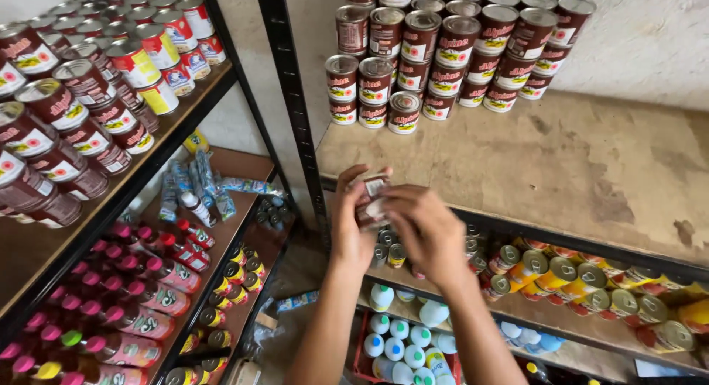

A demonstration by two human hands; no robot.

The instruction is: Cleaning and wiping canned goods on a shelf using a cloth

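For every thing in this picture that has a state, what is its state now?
Left hand: closed around the small can.
Right hand: gripping the same can.
Small can: held off the shelf.
Brown cans: stacked upright, sealed.
Pink-capped bottles: lying down, capped.
Wooden shelf: partly bare.

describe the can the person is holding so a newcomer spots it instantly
Start at the brown wooden shelf on the right, with stacked brown-labelled cans at its back. At its front edge, the left hand and right hand meet around one small brown can. It is the only can off a shelf.
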